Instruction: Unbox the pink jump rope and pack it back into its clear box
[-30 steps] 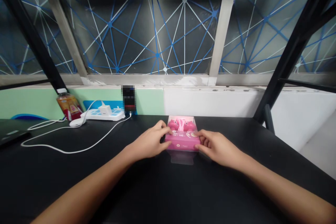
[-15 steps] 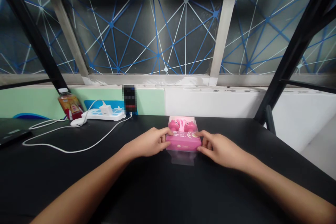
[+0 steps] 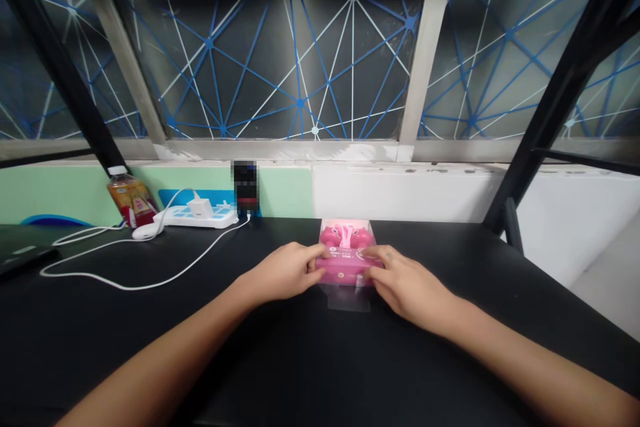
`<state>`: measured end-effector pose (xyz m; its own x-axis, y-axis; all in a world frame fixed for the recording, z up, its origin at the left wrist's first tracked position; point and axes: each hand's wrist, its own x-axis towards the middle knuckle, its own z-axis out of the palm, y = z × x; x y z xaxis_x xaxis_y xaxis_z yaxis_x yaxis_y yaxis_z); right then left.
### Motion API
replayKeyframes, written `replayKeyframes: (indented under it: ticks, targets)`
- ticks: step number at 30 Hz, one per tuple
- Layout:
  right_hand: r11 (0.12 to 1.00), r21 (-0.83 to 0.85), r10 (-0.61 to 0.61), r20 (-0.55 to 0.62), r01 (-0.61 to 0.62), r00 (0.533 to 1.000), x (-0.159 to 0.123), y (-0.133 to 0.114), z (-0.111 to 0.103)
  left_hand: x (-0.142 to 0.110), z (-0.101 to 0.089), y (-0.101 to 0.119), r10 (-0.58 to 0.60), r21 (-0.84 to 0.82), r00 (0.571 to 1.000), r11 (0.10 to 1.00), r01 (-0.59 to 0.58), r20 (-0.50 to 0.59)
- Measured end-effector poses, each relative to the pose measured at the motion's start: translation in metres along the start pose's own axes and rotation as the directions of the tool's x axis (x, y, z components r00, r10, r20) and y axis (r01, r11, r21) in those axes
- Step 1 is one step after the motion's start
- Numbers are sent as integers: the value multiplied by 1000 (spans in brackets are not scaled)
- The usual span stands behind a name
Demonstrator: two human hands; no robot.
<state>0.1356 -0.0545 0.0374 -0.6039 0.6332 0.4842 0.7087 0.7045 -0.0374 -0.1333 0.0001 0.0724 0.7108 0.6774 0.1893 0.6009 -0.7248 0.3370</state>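
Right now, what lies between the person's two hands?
In the head view, a pink box lies between the left hand and right hand.

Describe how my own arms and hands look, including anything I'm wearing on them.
Your left forearm and right forearm are bare, with no sleeve in view. Your left hand and right hand are ungloved, and neither wrist shows a watch, bracelet or cable. Some fingers are partly hidden, so I can't rule out a ring.
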Motion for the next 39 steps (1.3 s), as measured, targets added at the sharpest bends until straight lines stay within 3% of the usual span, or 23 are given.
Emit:
replayKeyframes:
  ticks: [10, 19, 27, 30, 34, 39]
  targets:
    - [1000, -21, 9, 92, -7, 996, -3, -6, -3, 2, 2, 0, 10, 13, 1000, 1000, -9, -16]
    - [981, 179, 90, -70, -76, 993, 2, 5, -1, 0, 2, 4, 45, 42, 999, 998, -45, -4]
    - [969, 244, 78, -107, -50, 991, 3, 11, 5, 2, 13, 4, 80, 240, 986, 970, -42, -148]
    - [970, 236, 79, -112, -51, 991, 2, 12, 5, 2, 12, 2, 129, 209, 975, 974, -89, -182]
    - [971, 227, 93, -79, -73, 993, 3, 11, 3, 0, 6, -1, 191, 93, 975, 979, -181, -115]
    - [974, 208, 103, -50, -90, 993, 3, 9, -2, -3, 4, 0, 171, 97, 979, 982, -161, -110]
